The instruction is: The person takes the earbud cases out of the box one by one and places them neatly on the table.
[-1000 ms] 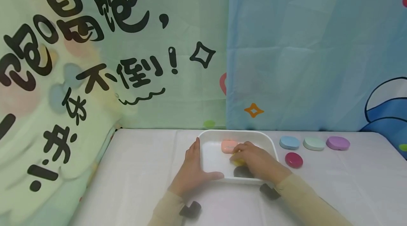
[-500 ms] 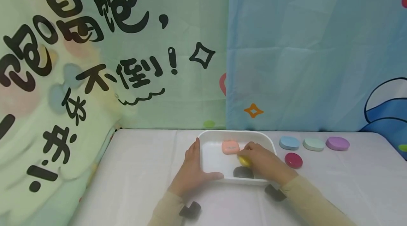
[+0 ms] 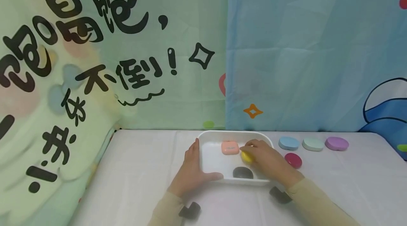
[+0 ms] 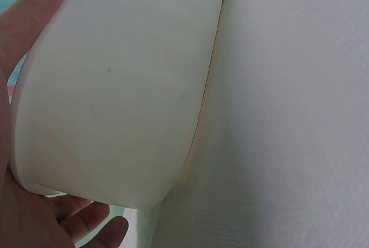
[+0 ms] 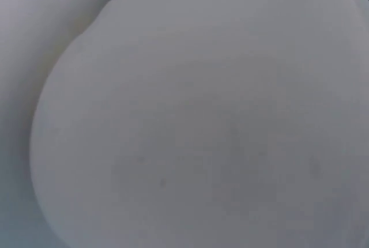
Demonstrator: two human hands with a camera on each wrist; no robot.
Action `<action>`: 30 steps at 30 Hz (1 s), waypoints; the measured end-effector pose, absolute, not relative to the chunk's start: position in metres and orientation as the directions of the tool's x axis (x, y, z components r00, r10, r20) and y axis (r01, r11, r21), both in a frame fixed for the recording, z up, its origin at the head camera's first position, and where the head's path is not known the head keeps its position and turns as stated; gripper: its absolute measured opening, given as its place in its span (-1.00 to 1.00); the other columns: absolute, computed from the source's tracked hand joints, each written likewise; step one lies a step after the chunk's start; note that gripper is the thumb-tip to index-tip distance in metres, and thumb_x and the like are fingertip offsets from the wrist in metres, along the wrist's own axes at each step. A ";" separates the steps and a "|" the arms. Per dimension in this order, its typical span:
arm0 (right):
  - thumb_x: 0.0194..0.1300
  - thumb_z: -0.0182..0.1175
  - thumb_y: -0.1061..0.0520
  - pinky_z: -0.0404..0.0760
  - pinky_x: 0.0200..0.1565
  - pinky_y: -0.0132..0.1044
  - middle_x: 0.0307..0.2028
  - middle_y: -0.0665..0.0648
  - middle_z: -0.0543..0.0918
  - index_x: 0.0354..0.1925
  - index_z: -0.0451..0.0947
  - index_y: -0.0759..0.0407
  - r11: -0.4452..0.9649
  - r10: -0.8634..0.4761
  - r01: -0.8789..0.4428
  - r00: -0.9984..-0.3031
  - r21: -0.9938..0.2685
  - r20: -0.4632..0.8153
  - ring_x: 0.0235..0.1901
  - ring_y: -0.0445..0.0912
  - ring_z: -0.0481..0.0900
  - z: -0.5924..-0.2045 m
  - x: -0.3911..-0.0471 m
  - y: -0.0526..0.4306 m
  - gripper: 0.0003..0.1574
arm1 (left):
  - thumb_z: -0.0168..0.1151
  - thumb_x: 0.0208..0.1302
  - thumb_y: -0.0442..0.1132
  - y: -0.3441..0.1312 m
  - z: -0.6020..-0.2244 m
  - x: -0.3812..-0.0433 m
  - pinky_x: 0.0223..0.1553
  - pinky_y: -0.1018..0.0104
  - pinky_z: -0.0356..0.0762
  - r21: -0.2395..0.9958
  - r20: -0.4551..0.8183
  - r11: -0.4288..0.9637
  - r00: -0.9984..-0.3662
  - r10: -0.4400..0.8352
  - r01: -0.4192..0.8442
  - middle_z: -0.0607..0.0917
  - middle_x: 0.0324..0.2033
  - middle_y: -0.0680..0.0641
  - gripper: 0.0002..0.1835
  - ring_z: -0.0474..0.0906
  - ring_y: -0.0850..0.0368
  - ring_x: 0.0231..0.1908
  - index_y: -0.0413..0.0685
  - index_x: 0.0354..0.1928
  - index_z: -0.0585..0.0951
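White tablecloth (image 3: 127,180) spreads before me: nearest, the left hand (image 3: 192,170) grips a white tray (image 3: 211,162) by its corner; inside, beyond a grey oval (image 3: 243,172), the right hand (image 3: 266,157) pinches a yellow piece (image 3: 246,157); farther lies a pink block (image 3: 230,147); outside, rightward, a red disc (image 3: 293,160); behind, a printed backdrop (image 3: 279,60).

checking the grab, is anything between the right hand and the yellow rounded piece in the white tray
Nothing visible: the right hand grips the yellow rounded piece directly. The pink rounded-rectangular piece lies to its left, the dark grey rounded piece nearer the person; neither is between them.
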State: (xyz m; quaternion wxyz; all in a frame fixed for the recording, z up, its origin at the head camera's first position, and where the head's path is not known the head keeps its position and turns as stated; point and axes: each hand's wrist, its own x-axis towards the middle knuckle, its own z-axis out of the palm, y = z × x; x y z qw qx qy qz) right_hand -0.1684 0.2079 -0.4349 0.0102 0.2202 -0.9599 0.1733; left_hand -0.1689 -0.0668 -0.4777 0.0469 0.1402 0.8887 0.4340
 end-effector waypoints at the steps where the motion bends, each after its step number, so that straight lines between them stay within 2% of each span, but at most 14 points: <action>1: 0.28 0.32 0.32 0.58 0.11 0.08 0.08 0.25 0.57 0.15 0.64 0.20 0.842 -0.416 -0.429 -0.902 -0.327 0.111 0.14 0.21 0.48 -0.435 -0.168 0.209 -0.55 | 0.53 -0.18 0.40 -0.067 -0.478 -0.169 0.30 -0.08 0.35 0.786 0.038 0.582 -0.956 0.291 0.208 0.09 0.53 -0.15 0.49 0.08 -0.11 0.45 -0.15 0.61 -0.14; 7: 0.24 0.32 0.38 0.54 0.13 0.11 0.03 0.25 0.60 0.12 0.65 0.24 0.829 -0.424 -0.470 -0.882 -0.303 0.208 0.10 0.21 0.51 -0.435 -0.165 0.216 -0.55 | 0.53 -0.18 0.40 -0.067 -0.476 -0.167 0.29 -0.08 0.36 0.788 0.038 0.579 -0.957 0.289 0.207 0.10 0.53 -0.13 0.49 0.08 -0.10 0.45 -0.14 0.61 -0.14; 18: 0.14 0.42 0.37 0.51 0.14 0.16 0.08 0.28 0.57 0.19 0.59 0.29 0.829 -0.403 -0.456 -0.888 -0.323 0.219 0.12 0.24 0.49 -0.424 -0.155 0.231 -0.39 | 0.54 -0.17 0.36 -0.067 -0.472 -0.166 0.29 -0.08 0.35 0.787 0.039 0.580 -0.954 0.297 0.213 0.10 0.53 -0.12 0.47 0.06 -0.11 0.45 -0.15 0.60 -0.14; 24: 0.18 0.44 0.29 0.58 0.04 0.16 0.13 0.27 0.55 0.22 0.57 0.21 0.854 -0.377 -0.426 -0.903 -0.300 0.208 0.14 0.23 0.48 -0.416 -0.148 0.235 -0.38 | 0.53 -0.15 0.36 -0.067 -0.471 -0.165 0.30 -0.05 0.34 0.783 0.033 0.585 -0.954 0.297 0.209 0.09 0.54 -0.11 0.47 0.04 -0.10 0.47 -0.14 0.61 -0.15; 30: 0.18 0.44 0.27 0.51 0.12 0.20 0.16 0.32 0.53 0.24 0.56 0.22 0.870 -0.341 -0.391 -0.917 -0.300 0.206 0.15 0.27 0.47 -0.408 -0.143 0.243 -0.36 | 0.53 -0.15 0.36 -0.067 -0.472 -0.166 0.30 -0.06 0.35 0.783 0.034 0.586 -0.954 0.297 0.210 0.08 0.54 -0.12 0.47 0.04 -0.10 0.46 -0.16 0.60 -0.14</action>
